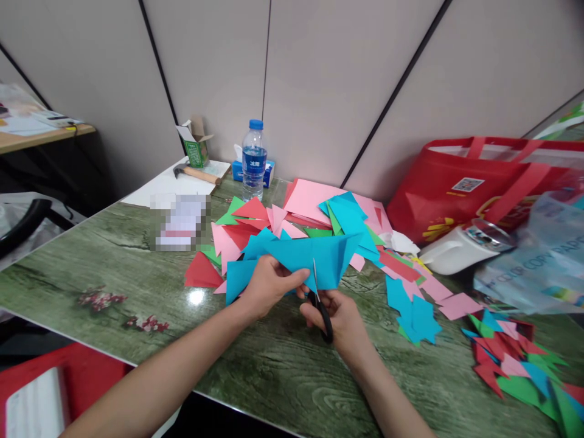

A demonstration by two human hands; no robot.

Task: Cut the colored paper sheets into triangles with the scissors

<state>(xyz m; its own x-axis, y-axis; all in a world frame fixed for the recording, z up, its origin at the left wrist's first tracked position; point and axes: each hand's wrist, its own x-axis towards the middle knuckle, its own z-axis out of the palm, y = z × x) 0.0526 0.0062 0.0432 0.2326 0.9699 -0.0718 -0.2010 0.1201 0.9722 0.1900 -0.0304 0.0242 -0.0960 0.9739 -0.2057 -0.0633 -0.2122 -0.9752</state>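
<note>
A sheet of blue paper (326, 255) is held up over the table, its right part folded or curled. My left hand (270, 285) pinches its lower edge between thumb and fingers. Black-handled scissors (325, 316) are in my right hand (340, 319), just right of my left hand. Their blades point away from me and lie across the blue paper's lower edge. Behind and beneath the held sheet lie cut pieces in red (203, 272), pink (227, 244), green and blue.
On the green marbled table (292, 371) stand a water bottle (254, 161), a tissue box (269, 173) and a white mug (449, 252). A hammer (198, 174) lies at the back left. Right: a red bag (424, 188) and a heap of paper scraps (515, 353).
</note>
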